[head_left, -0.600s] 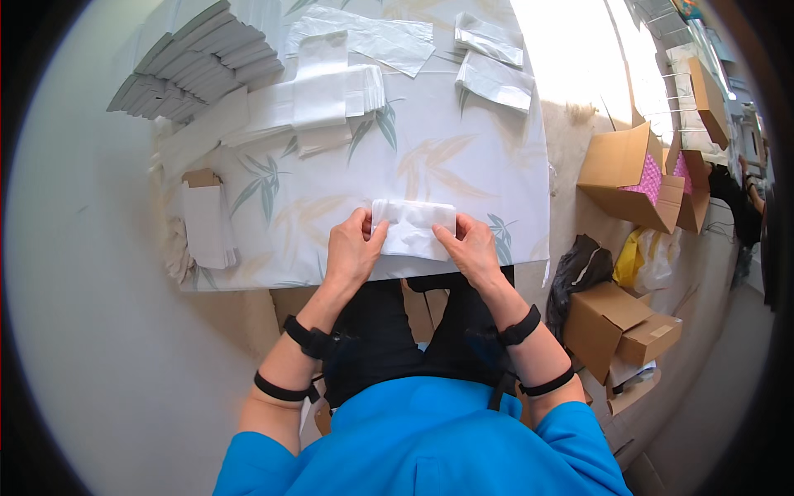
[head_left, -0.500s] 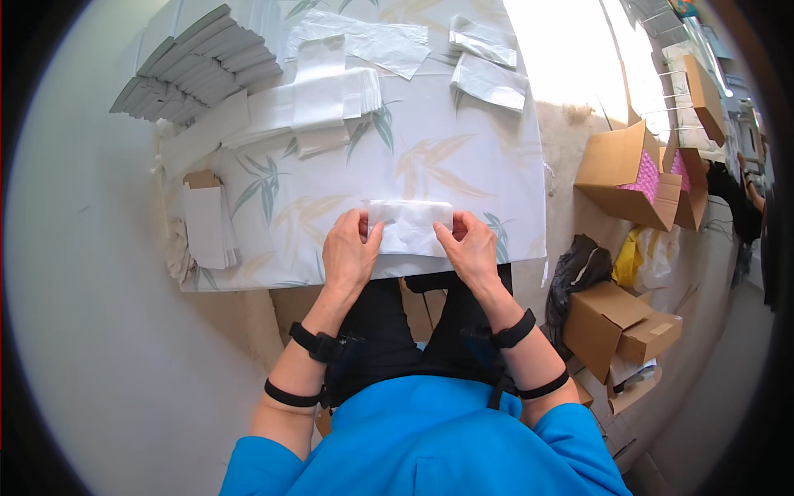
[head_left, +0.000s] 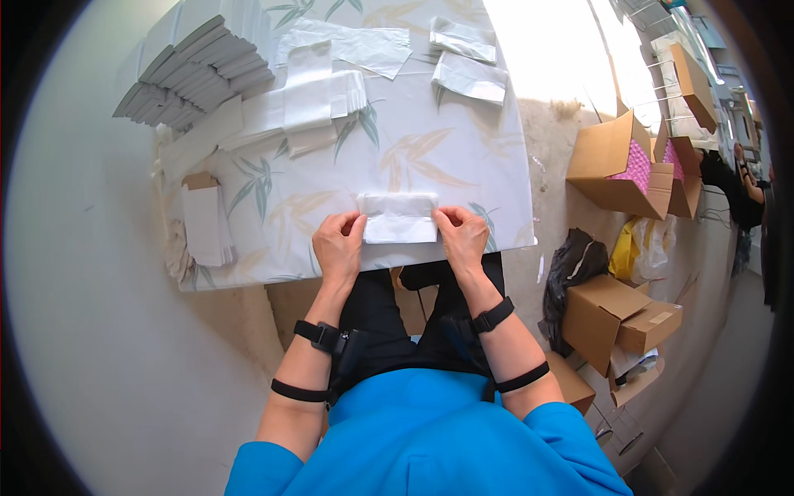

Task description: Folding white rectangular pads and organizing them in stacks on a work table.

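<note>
A folded white plastic bag (head_left: 400, 218), thin and slightly shiny, lies at the table's near edge between my hands. My left hand (head_left: 337, 246) pinches its left edge between thumb and fingers. On the opposite side, my right hand (head_left: 463, 237) grips the right edge in the same way. A crease runs across the bag from side to side. Farther off lie a stack of flat white bags (head_left: 349, 95) with a folded one across it, a loose white sheet (head_left: 364, 48), and two folded white bundles (head_left: 470, 78).
The table wears a leaf-patterned cloth (head_left: 422, 161). Flat white cartons (head_left: 207, 223) lie at the left, with a tall pile of them (head_left: 198, 62) behind. Right of the table are open cardboard boxes (head_left: 608, 165), a black bag (head_left: 572, 273) and another person (head_left: 736, 194).
Both hands have shifted slightly left with the bag. My thumbs have moved off its face toward its side edges, and more of its front now shows.
</note>
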`<action>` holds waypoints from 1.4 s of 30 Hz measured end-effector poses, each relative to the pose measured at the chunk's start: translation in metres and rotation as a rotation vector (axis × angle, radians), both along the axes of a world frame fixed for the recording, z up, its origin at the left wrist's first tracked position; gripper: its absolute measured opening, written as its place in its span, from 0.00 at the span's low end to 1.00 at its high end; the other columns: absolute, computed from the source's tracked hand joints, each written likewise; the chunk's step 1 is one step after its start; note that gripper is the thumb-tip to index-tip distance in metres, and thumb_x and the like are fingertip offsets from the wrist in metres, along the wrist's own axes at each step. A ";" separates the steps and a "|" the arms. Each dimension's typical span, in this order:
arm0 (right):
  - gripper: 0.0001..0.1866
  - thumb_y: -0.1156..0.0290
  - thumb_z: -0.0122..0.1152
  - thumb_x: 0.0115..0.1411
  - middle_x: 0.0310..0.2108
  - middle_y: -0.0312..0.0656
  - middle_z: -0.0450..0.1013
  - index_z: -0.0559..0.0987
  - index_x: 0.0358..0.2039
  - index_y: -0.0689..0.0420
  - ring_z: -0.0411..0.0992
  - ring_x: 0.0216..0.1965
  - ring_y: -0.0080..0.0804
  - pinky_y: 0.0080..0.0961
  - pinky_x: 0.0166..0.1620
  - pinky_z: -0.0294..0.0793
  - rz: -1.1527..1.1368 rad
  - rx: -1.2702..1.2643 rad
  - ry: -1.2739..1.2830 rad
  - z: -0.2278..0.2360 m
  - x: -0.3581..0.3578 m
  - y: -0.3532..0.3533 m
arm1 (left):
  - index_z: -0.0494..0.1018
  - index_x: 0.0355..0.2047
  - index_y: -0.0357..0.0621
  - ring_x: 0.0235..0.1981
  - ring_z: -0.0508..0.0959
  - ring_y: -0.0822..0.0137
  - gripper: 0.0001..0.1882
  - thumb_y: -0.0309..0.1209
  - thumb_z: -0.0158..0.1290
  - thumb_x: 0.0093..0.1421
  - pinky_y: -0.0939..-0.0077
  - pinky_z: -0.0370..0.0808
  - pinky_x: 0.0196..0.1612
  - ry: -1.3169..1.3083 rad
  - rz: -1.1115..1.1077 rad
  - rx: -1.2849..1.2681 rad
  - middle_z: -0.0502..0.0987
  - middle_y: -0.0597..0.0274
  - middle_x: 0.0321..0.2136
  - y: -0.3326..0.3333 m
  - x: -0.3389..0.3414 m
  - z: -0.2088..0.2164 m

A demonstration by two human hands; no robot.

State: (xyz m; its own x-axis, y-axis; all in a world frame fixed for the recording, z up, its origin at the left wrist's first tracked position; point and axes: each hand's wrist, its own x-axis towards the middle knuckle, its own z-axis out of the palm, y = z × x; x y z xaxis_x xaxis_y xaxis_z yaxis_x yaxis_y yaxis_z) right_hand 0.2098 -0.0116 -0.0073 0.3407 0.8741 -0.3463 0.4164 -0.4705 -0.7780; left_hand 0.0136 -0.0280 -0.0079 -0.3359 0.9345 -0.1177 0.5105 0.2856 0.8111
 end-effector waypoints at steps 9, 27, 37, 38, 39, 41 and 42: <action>0.11 0.65 0.67 0.50 0.23 0.40 0.78 0.83 0.29 0.59 0.76 0.24 0.29 0.26 0.32 0.73 0.011 0.010 0.033 0.001 0.000 0.002 | 0.79 0.30 0.36 0.23 0.77 0.66 0.11 0.32 0.62 0.53 0.73 0.74 0.30 0.011 0.024 -0.065 0.77 0.57 0.24 0.005 -0.004 -0.005; 0.10 0.65 0.69 0.44 0.22 0.39 0.77 0.79 0.24 0.56 0.76 0.27 0.39 0.35 0.32 0.74 0.020 -0.065 -0.298 0.003 -0.016 0.007 | 0.66 0.42 0.45 0.42 0.74 0.55 0.20 0.32 0.61 0.50 0.59 0.69 0.44 0.309 0.051 -0.293 0.75 0.59 0.37 0.011 0.030 0.011; 0.12 0.62 0.68 0.42 0.24 0.42 0.78 0.81 0.24 0.56 0.78 0.29 0.41 0.35 0.35 0.76 -0.001 -0.064 -0.277 -0.008 -0.012 0.006 | 0.68 0.30 0.37 0.36 0.73 0.48 0.12 0.31 0.57 0.52 0.61 0.70 0.39 0.140 -0.184 -0.078 0.72 0.47 0.34 0.006 0.030 -0.008; 0.12 0.63 0.68 0.42 0.24 0.42 0.78 0.81 0.24 0.56 0.77 0.29 0.41 0.35 0.35 0.76 -0.004 -0.066 -0.265 -0.006 -0.015 0.006 | 0.68 0.30 0.36 0.35 0.73 0.47 0.12 0.32 0.56 0.53 0.60 0.70 0.39 0.175 -0.162 -0.016 0.73 0.46 0.33 0.004 0.029 -0.009; 0.12 0.63 0.68 0.42 0.24 0.42 0.78 0.81 0.24 0.56 0.77 0.29 0.41 0.35 0.35 0.76 -0.006 -0.067 -0.255 -0.007 -0.015 0.005 | 0.68 0.30 0.36 0.35 0.74 0.46 0.13 0.33 0.56 0.54 0.59 0.70 0.38 0.207 -0.138 0.048 0.73 0.45 0.32 0.004 0.029 -0.009; 0.12 0.63 0.68 0.42 0.24 0.42 0.78 0.81 0.24 0.56 0.77 0.29 0.41 0.35 0.35 0.76 -0.026 -0.059 -0.261 -0.008 -0.012 0.006 | 0.69 0.32 0.35 0.33 0.75 0.44 0.14 0.34 0.56 0.55 0.58 0.70 0.38 0.171 -0.154 -0.058 0.75 0.44 0.29 0.008 0.031 -0.010; 0.12 0.63 0.68 0.42 0.24 0.42 0.78 0.80 0.24 0.57 0.77 0.29 0.41 0.35 0.35 0.76 -0.023 -0.063 -0.265 -0.009 -0.011 0.005 | 0.70 0.32 0.35 0.32 0.76 0.46 0.14 0.34 0.56 0.56 0.60 0.71 0.38 0.093 -0.118 -0.072 0.76 0.44 0.28 0.008 0.032 -0.008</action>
State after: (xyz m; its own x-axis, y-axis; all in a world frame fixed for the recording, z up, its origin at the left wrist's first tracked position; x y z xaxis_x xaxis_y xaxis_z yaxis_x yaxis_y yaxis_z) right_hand 0.1989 -0.0063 -0.0161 0.4464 0.8447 -0.2954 0.5903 -0.5260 -0.6122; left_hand 0.0461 -0.0202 -0.0162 -0.2373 0.9582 -0.1598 0.6158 0.2756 0.7381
